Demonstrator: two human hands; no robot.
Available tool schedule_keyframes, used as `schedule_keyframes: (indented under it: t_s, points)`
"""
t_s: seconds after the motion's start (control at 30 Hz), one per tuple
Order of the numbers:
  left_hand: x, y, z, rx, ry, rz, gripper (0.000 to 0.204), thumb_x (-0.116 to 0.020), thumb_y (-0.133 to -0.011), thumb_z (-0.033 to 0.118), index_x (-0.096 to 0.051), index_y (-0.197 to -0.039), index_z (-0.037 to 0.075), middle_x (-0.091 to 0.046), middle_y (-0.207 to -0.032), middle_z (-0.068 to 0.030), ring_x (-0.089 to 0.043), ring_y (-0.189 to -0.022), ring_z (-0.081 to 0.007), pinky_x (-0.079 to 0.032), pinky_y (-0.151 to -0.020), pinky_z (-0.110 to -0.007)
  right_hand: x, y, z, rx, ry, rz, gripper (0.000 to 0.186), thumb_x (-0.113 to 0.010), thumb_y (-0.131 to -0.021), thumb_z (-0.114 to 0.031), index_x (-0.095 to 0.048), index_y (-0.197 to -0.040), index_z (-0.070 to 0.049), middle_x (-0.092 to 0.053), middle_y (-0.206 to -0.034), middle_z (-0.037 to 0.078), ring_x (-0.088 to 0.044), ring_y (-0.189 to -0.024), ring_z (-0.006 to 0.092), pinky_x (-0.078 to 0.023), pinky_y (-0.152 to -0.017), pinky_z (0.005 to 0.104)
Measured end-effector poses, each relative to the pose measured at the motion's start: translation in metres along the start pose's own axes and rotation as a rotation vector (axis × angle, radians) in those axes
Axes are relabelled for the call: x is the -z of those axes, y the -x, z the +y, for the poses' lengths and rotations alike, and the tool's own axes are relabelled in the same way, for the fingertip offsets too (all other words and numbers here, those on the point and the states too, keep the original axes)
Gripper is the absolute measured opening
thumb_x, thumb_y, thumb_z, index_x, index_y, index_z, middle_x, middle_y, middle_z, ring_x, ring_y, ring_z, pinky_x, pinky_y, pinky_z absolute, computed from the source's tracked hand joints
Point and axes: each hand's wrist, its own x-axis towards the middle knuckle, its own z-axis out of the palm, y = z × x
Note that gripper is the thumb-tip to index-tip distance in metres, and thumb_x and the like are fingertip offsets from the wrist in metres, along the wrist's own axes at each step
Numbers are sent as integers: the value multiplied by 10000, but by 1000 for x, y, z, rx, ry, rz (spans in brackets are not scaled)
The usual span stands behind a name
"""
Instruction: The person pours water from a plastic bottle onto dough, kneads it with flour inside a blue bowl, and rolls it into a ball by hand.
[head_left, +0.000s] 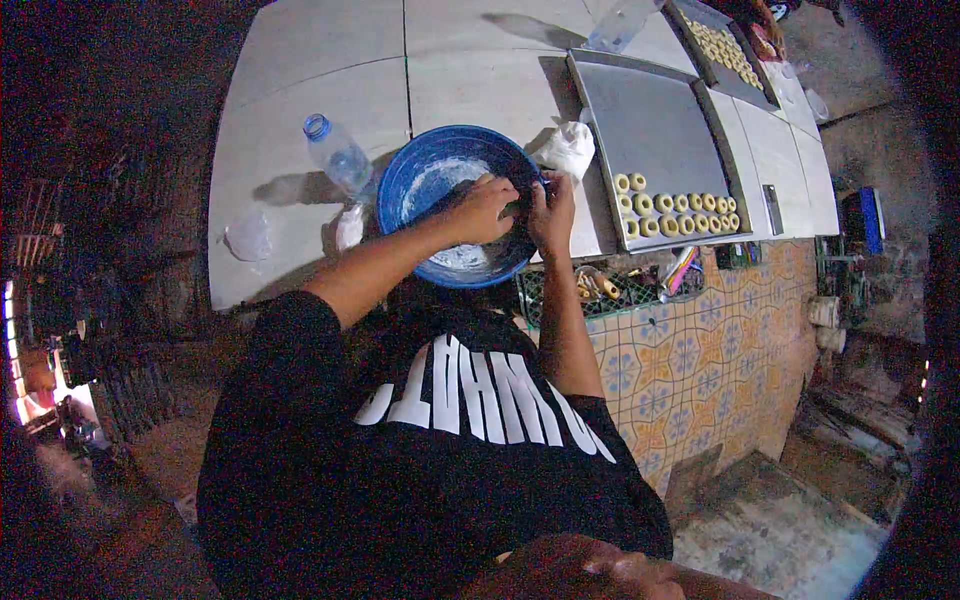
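A round blue basin (392,212) sits at the near edge of the pale tiled table, with white powder (462,257) on its inner wall and bottom. My left hand (484,211) reaches into it, fingers curled down toward the right inner side; what they hold, if anything, is hidden. At the basin's right rim is my right hand (553,214), closed with its fingers bent over the edge. A crumpled white bag (568,148) lies just behind my right hand. Left of the basin stand a clear plastic bottle (340,158) and a small white bag (350,227).
A metal tray (655,115) on the right holds rows of ring-shaped dough pieces (682,204) along its near side. Farther back is another filled tray (722,50) beside a clear bottle (620,25). A green crate (535,300) with tools sits below the table edge.
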Motion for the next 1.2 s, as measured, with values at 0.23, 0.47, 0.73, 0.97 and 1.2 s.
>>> schedule_keyframes:
  t_s: [0.23, 0.47, 0.73, 0.97, 1.2]
  points:
    - [51, 11, 17, -158, 86, -332, 572, -778, -715, 46, -553, -1241, 44, -584, -1150, -171, -542, -1134, -389, -439, -994, -475, -6, 3, 7, -107, -26, 66, 217, -614, -917, -73, -567, -1124, -25, -676, -1028, 245, -664, -974, 437, -506, -844, 471]
    - [75, 17, 11, -165, 197, -670, 499, -819, -707, 221, -676, -1153, 50, -671, -1075, -185, -616, -1107, -370, -467, -964, -474, -7, 3, -2, -76, -23, 100, 191, -634, -908, -9, -578, -1089, 13, -660, -952, 170, -647, -851, 249, -510, -800, 361]
    - [52, 17, 3, -35, -156, -583, 388, -756, -716, 113, -667, -1088, 55, -685, -1020, -174, -654, -1039, -383, -522, -857, -498, -12, 3, -5, -67, -7, 43, 208, -619, -902, 5, -563, -1100, 38, -662, -980, 213, -670, -899, 305, -513, -825, 386]
    - [26, 8, 1, 168, -324, -278, 402, -704, -757, 103, -623, -1148, 57, -672, -1053, -208, -648, -1065, -394, -513, -849, -523, -9, -2, -15, -4, 23, 67, 362, -599, -836, 89, -502, -1179, 26, -645, -1041, 236, -634, -958, 379, -480, -890, 422]
    - [68, -6, 3, 349, -37, -367, 488, -769, -778, 182, -610, -1217, 41, -682, -1107, -241, -651, -1095, -409, -523, -911, -505, -6, -4, -13, -92, 98, 39, 460, -621, -755, 105, -489, -1185, 7, -633, -1061, 242, -625, -988, 430, -478, -877, 449]
